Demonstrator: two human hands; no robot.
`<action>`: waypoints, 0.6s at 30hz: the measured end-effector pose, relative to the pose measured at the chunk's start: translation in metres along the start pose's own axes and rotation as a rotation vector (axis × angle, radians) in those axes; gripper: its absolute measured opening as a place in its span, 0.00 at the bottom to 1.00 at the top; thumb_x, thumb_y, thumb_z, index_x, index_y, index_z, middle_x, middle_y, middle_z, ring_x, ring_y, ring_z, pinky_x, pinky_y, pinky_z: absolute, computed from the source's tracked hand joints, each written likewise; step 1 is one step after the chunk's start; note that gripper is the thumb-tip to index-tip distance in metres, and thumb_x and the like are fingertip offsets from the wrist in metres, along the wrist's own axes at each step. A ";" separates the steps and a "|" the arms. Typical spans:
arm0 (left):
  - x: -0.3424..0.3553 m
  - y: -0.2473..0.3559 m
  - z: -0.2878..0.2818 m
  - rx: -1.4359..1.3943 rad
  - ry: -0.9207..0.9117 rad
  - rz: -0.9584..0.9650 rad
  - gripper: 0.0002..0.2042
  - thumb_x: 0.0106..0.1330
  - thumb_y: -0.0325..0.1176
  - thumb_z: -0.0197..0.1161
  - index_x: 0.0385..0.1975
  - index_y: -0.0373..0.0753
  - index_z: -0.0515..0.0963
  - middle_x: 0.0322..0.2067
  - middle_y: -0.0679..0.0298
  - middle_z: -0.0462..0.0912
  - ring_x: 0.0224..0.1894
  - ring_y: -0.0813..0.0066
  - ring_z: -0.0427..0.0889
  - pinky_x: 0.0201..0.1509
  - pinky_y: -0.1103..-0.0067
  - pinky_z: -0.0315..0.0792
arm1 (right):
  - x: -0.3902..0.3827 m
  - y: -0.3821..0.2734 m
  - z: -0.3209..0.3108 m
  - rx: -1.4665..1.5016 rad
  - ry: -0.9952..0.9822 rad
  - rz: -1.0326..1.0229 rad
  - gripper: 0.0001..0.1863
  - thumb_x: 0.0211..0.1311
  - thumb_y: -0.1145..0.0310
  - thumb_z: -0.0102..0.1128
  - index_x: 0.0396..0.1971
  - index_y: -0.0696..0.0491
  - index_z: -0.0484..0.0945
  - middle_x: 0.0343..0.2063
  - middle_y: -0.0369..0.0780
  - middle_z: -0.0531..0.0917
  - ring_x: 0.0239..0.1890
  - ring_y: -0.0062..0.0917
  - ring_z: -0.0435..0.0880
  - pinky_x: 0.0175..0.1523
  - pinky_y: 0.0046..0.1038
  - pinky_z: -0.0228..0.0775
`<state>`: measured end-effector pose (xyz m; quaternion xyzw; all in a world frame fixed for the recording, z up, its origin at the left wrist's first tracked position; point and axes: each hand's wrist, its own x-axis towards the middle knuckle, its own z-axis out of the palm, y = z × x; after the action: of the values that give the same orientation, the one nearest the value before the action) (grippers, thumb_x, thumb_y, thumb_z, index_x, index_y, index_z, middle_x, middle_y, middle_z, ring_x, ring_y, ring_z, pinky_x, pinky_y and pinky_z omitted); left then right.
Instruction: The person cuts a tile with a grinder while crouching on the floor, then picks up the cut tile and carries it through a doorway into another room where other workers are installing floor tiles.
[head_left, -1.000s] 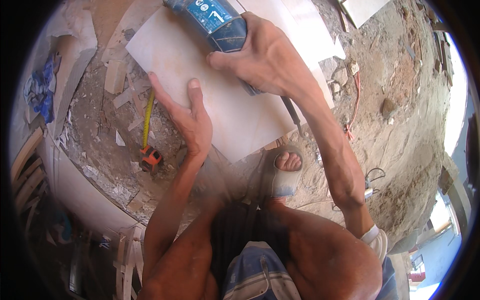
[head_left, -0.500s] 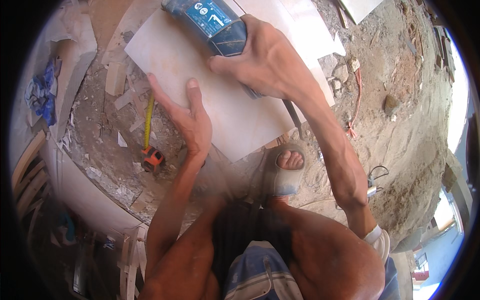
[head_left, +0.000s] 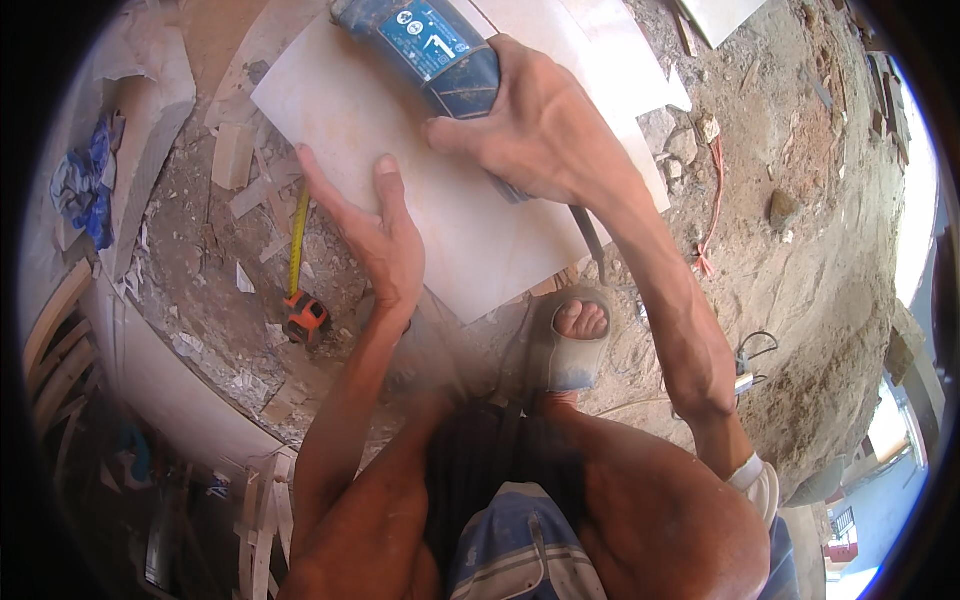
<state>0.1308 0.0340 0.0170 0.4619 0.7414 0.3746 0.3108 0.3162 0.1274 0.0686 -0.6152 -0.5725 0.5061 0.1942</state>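
A blue power tool (head_left: 425, 45), which looks like an angle grinder, lies over a pale square tile (head_left: 480, 250), with my right hand (head_left: 540, 130) wrapped round its body and a dark cord running down from it. My left hand (head_left: 370, 225) rests open at the tile's left side, fingers spread along its edge. Beside that hand an orange and black tape measure (head_left: 306, 318) has its yellow blade (head_left: 298, 240) pulled out along the dirt, its end hidden near my fingers. My sandalled foot (head_left: 578, 330) shows just below the tile's lower right corner.
More pale tiles (head_left: 610, 50) lie at the top right. Rubble (head_left: 680, 150) and a red cord (head_left: 715, 210) are to the right, with a small wire loop (head_left: 755, 345) lower down. At left are broken boards (head_left: 140, 170), crumpled blue plastic (head_left: 85, 180) and wooden slats (head_left: 60, 350).
The power tool and my right hand have shifted slightly down and to the right. My left hand stays almost where it was on the tile's edge.
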 end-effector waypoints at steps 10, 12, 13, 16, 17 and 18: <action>0.001 -0.003 0.001 0.000 -0.002 0.010 0.43 0.85 0.42 0.63 0.88 0.33 0.45 0.82 0.35 0.56 0.80 0.43 0.66 0.82 0.57 0.65 | -0.007 0.001 -0.003 -0.008 0.004 -0.003 0.35 0.52 0.52 0.77 0.41 0.74 0.82 0.27 0.59 0.88 0.32 0.47 0.93 0.39 0.43 0.86; 0.001 -0.005 0.000 -0.008 -0.004 0.005 0.43 0.85 0.42 0.63 0.88 0.33 0.45 0.82 0.35 0.56 0.81 0.43 0.66 0.82 0.57 0.65 | -0.008 0.002 -0.002 0.004 -0.004 0.001 0.35 0.52 0.52 0.77 0.40 0.74 0.82 0.27 0.58 0.88 0.32 0.47 0.93 0.38 0.42 0.86; 0.001 -0.005 0.000 -0.013 -0.005 0.000 0.43 0.85 0.42 0.63 0.88 0.33 0.45 0.82 0.35 0.56 0.81 0.43 0.66 0.82 0.57 0.65 | -0.008 0.002 -0.002 0.010 -0.007 0.001 0.35 0.52 0.51 0.77 0.40 0.74 0.82 0.26 0.58 0.88 0.32 0.46 0.93 0.38 0.42 0.86; 0.000 -0.002 0.000 -0.021 -0.006 -0.004 0.43 0.85 0.42 0.63 0.88 0.32 0.45 0.82 0.35 0.56 0.81 0.43 0.66 0.82 0.57 0.65 | -0.010 0.004 -0.003 0.013 -0.008 -0.002 0.35 0.52 0.51 0.77 0.40 0.74 0.82 0.26 0.58 0.88 0.31 0.45 0.93 0.36 0.41 0.85; 0.000 -0.001 0.000 -0.022 -0.006 -0.003 0.43 0.85 0.42 0.63 0.88 0.32 0.45 0.82 0.35 0.55 0.81 0.43 0.66 0.82 0.57 0.65 | -0.010 0.004 -0.003 0.011 -0.009 -0.004 0.35 0.52 0.51 0.77 0.40 0.74 0.82 0.26 0.58 0.88 0.31 0.45 0.93 0.36 0.41 0.85; 0.000 0.000 0.001 -0.023 -0.006 -0.005 0.43 0.85 0.42 0.63 0.88 0.32 0.45 0.82 0.35 0.56 0.81 0.43 0.66 0.82 0.57 0.65 | -0.010 0.004 -0.003 0.009 -0.009 -0.006 0.35 0.52 0.51 0.77 0.40 0.74 0.81 0.26 0.58 0.88 0.31 0.45 0.93 0.36 0.41 0.85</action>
<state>0.1313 0.0335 0.0165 0.4575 0.7374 0.3808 0.3192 0.3231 0.1183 0.0705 -0.6103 -0.5730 0.5108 0.1957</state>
